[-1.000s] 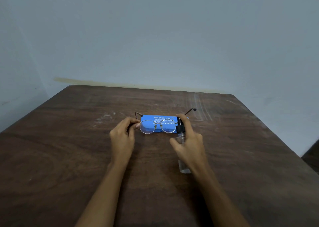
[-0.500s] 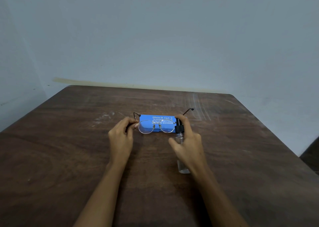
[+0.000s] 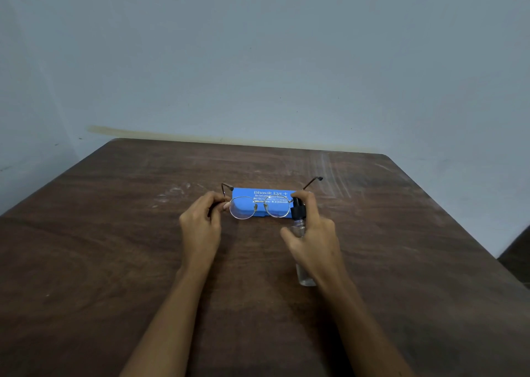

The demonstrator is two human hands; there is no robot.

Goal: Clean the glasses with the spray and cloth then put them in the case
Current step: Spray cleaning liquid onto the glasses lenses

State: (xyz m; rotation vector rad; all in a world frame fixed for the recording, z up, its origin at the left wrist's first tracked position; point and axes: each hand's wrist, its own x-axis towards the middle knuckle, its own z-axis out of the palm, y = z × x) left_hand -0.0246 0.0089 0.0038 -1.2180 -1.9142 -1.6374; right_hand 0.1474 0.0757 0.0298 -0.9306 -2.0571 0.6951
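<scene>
Here we are above the middle of the dark brown wooden table [image 3: 114, 262], and the left hand [image 3: 200, 227] has its fingertips pinched on the hinge end of the round, thin gold-wire glasses [image 3: 259, 208]. The lenses face the person and the temples are splayed open toward the far edge. Looks like a deliberate hold: gripping by the frame keeps fingers off the glass and presents both lenses to the nozzle.

Over to the right hand [image 3: 315, 239], wrapped around the small clear plastic spray bottle with the black pump top [image 3: 298, 213]. The forefinger sits over the pump and the head is just beside the nearer lens, so my read is a spritz is about to land.

Behind the glasses lies the closed flat blue glasses case with white lettering [image 3: 259, 196], flat on the table toward its far edge, handy for the final step.

Now the gaps. No cloth anywhere in view. The palm hides most of the bottle; only its base peeks out below the wrist. Whether any mist is on the lenses, too fine to tell. The case's small print is unreadable.
</scene>
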